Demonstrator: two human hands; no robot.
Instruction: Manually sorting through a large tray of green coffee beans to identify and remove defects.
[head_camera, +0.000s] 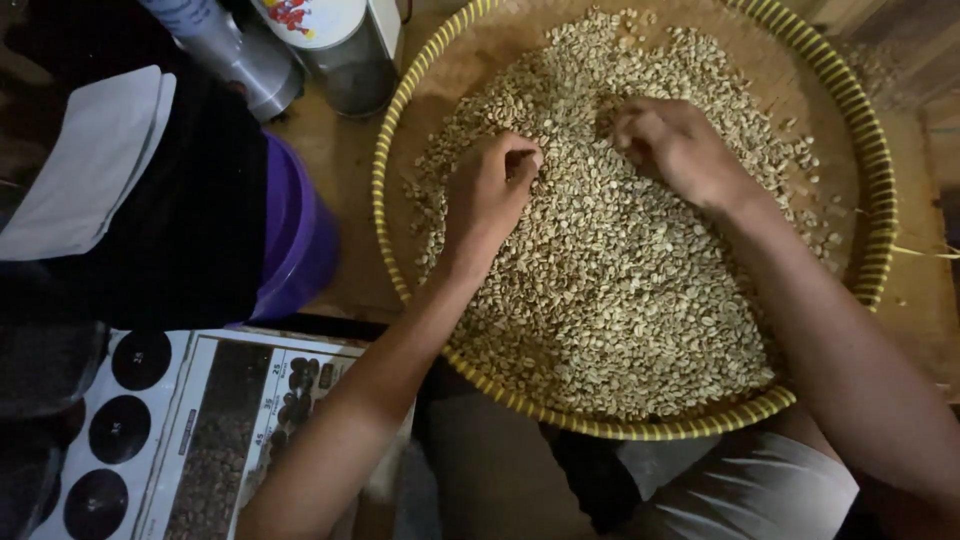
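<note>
- A wide, round woven tray with a yellow rim (880, 180) is seen from above, resting on a wooden surface (340, 170); a thick layer of pale beans (620, 290) is spread across most of it.
- The left hand (490, 190) is laid on the beans left of the tray's middle, its fingers curled inward and pinched against the thumb; a few beans may be held in the pinch, but this cannot be told for sure.
- The right hand (675, 145) is laid on the beans nearer the far rim, fingers bent down into the layer in a loose claw; whether anything is grasped cannot be told.
- The beans lie directly beneath both hands and stretch mostly toward the person; the 2 hands are set near each other, apart, with a strip of beans between.
- Beside the tray, to the left, a purple bucket (300, 240) and 2 metal canisters (250, 60) are seen; a printed chart (200, 430) lies nearer the person.
</note>
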